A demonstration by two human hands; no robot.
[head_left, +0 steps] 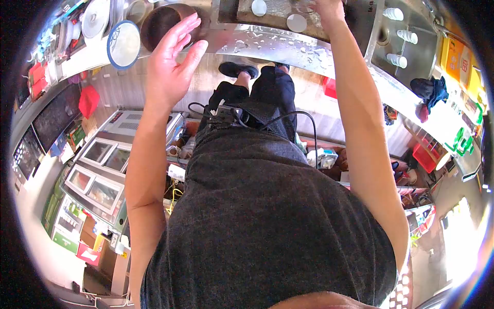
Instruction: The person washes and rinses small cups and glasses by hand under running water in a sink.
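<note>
My left hand (174, 64) is raised over the near edge of the counter, fingers stretched out and nothing in it. Just beyond its fingers is a round brown bowl (154, 32). My right hand (328, 9) reaches over the metal sink basin (247, 19) and is cut off by the top edge of the view, so its fingers are mostly hidden. Near it in the basin are two white round pieces, one (296, 22) close to the hand and another (259, 7) farther left. Water drops cover the steel front edge (278, 47).
A round blue-rimmed container or lid (123, 45) stands left of the bowl, beside a pale round lid (95, 18). Several white ribbed cup-like pieces (397, 60) lie at the right-hand sink. Dark cloth (431, 90) and yellow boxes (458, 59) are farther right.
</note>
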